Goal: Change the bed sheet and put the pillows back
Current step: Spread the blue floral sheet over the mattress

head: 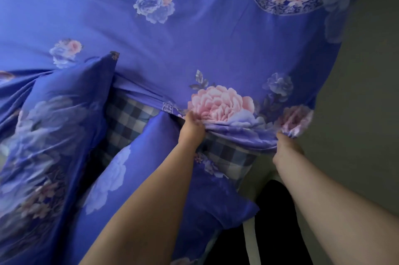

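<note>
Blue floral sheet (194,44) spread across the bed, running up and away from both grips. Grey floor (362,113) just right of the right hand (287,150). Checked mattress cover (228,154) bared between and beneath the two grips. Left hand (191,129) and right hand each curled tight on the sheet's gathered near edge, lifted clear of the checks. Matching blue pillows (54,124) left of the left grip, one under the forearm.

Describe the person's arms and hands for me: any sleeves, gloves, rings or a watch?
Both forearms are bare as far as the frame shows; no sleeves are visible. The left hand and right hand wear no gloves. No watch, bracelet or ring is visible.
</note>
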Tool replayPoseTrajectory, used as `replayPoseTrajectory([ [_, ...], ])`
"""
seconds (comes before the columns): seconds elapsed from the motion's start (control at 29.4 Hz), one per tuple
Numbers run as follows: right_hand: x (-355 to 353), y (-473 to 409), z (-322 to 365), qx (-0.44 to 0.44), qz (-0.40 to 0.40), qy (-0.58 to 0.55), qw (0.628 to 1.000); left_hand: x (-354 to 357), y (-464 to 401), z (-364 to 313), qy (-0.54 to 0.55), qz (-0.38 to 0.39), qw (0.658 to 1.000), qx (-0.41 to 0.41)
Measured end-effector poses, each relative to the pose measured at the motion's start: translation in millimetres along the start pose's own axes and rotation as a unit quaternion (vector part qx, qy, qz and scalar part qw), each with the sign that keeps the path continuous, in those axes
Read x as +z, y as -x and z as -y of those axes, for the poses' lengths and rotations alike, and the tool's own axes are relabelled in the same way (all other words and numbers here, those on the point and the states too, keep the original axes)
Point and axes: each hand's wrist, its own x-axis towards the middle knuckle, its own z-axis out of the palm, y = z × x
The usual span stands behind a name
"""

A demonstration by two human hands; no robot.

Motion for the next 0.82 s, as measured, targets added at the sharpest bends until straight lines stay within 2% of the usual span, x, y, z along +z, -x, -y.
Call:
replayPoseTrajectory([
  [0.07, 7, 17, -8, -0.004, -0.044, 0.046, 0.998, 0, 14, 14, 0.053, 0.006, 0.998, 0.025],
  [0.17, 32, 64, -25, -0.114, -0.081, 0.07, 0.988, -10, 35, 41, 0.106, -0.058, 0.989, 0.079],
  [0.24, 53, 100, -34, -0.199, -0.073, 0.073, 0.975, -25, 40, 56, 0.115, -0.116, 0.982, 0.09],
  [0.31, 75, 134, -43, -0.248, -0.032, 0.096, 0.963, -45, 43, 69, 0.134, -0.166, 0.974, 0.078],
  [0.48, 133, 222, -62, -0.259, 0.222, 0.157, 0.927, -112, 46, 145, 0.137, -0.253, 0.957, -0.03],
  [0.54, 157, 261, -74, -0.249, 0.264, 0.168, 0.917, -133, 49, 191, 0.094, -0.271, 0.955, -0.075],
  [0.71, 200, 326, -107, -0.19, 0.342, 0.219, 0.894, -166, 56, 278, -0.025, -0.232, 0.953, -0.192],
  [0.75, 208, 342, -116, -0.179, 0.351, 0.229, 0.89, -174, 57, 299, -0.023, -0.221, 0.948, -0.228],
  [0.82, 223, 369, -131, -0.164, 0.364, 0.252, 0.882, -188, 60, 337, 0.047, -0.18, 0.928, -0.321],
])
